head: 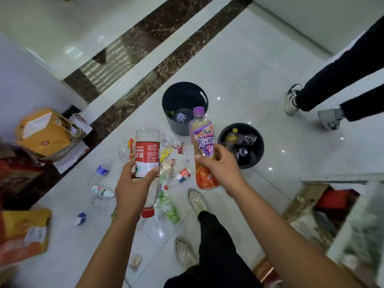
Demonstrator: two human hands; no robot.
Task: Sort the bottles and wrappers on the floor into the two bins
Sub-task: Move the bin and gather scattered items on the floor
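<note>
My left hand [133,183] grips a clear water bottle with a red label [147,152], held upside down with its red cap toward me. My right hand [218,165] holds a purple-capped iced tea bottle [202,140] upright. Two dark bins stand on the floor ahead: the far bin [178,94] holds a few wrappers, and the near right bin [257,150] holds several bottles. Between my hands and below them lie loose wrappers [166,154], a small red-labelled bottle [182,175], a green bottle [170,208] and a blue-capped bottle [102,169].
Another person's legs and shoes [311,102] stand at the right, beyond the bins. Orange bags and boxes [45,134] pile up on the left. A glass-topped table [353,215] is at the right front. My own feet [197,202] stand beside the litter.
</note>
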